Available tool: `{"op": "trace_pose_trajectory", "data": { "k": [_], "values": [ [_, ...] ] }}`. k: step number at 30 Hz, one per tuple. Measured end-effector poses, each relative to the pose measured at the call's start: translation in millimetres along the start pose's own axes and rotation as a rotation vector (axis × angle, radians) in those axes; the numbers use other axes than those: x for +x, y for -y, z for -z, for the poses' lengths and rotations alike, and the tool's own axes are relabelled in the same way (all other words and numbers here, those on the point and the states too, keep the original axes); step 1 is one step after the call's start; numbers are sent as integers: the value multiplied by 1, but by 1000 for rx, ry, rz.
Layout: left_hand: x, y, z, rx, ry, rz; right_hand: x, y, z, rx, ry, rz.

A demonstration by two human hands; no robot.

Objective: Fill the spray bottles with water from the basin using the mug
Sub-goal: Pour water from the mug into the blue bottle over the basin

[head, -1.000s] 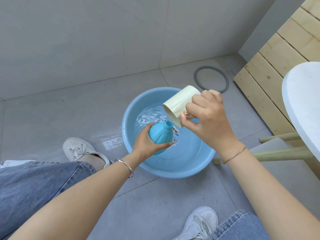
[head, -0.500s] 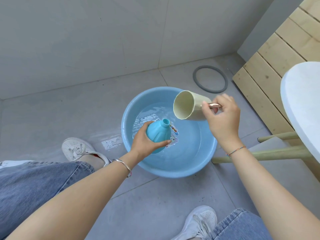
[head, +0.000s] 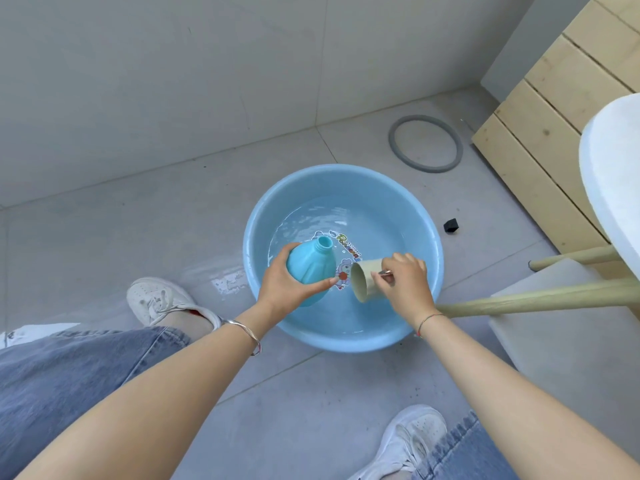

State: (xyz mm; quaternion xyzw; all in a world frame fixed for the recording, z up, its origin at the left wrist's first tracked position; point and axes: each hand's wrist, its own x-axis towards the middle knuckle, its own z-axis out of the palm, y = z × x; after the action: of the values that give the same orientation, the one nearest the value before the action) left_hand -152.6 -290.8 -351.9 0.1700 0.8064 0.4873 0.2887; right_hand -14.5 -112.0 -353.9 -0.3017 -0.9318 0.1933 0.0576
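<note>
Your right hand (head: 405,282) is curled on the handle of the mug (head: 365,280), fingers pinching it. The mug lies tipped on its side, low in the near right part of the basin (head: 346,171), its mouth turned toward the bottle. Whether its rim is under the water (head: 381,230) cannot be told. Your left hand (head: 282,292) wraps the body of the blue spray bottle (head: 310,263), which you hold over the basin's near left part. Its open neck is tilted up and away from you, just beside the mug.

This looks like the scooping step: the mug is down for a refill, not pouring. Next, dip its lip under, turn it upright as you lift, and bring the rim over that narrow neck. Keep the bottle above the basin; a wet patch (head: 227,284) already lies on the floor just left of the basin.
</note>
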Motion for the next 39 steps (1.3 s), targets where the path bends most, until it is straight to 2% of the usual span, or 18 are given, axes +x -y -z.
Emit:
{"op": "trace_pose_trajectory", "data": {
  "k": [6,10,13,17,19,23,30,39],
  "values": [
    [2,5,2,5,-4,23,1,3,-9,-90,48,110],
    [2,4,3,5,-2,27,2,3,-14,-34,2,66],
    [2,4,4,7,-6,19,6,4,-6,141,-91,-87],
    [3,2,5,1,-7,5,14,14,22,532,-234,-331],
    [1,0,5,3,-9,-4,18,23,39,651,-264,-359],
    [-2,-5,5,17,5,-21,27,41,68,701,-341,-256],
    [-5,-15,5,32,3,-52,29,66,104,504,-440,15],
    [-5,-19,3,20,-6,-58,24,82,116,240,-485,254]
  ]
}}
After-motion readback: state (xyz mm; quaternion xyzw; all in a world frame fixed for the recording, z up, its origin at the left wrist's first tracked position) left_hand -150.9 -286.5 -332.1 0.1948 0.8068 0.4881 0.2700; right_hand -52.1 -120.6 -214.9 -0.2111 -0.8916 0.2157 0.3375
